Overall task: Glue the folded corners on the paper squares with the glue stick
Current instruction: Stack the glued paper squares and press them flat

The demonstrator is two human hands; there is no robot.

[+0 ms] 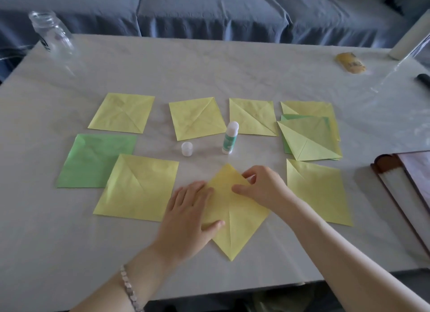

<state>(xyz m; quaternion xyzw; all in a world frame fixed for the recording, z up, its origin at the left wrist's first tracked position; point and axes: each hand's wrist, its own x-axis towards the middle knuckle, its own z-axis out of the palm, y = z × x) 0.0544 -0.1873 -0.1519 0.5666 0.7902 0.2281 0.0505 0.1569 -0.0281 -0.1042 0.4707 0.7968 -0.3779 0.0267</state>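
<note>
At the upper left of the frame a clear plastic bottle stands on the pale worktop, and a blue sofa runs along the top behind it. Below, at the left, lies a green paper square, its lower right corner covered by a creased yellow square; another yellow square sits just above the green one. The left hand, a bracelet on its wrist, lies flat with straight fingers pressing the left side of the folded yellow sheet, which sits turned like a diamond at lower centre. Above that, a fourth yellow square lies at centre. Below it the white cap stands near the left of the glue stick, which is upright and uncapped. The right hand has its thumb laid on the sheet and its fingers curled at the sheet's upper right edge, pinching the paper there. Further right lie one more yellow square, an untidy stack of yellow and green sheets, and below it a lone yellow square. At the upper right are a small yellow packet and a white roll; a dark wooden frame lies at the right edge.
</note>
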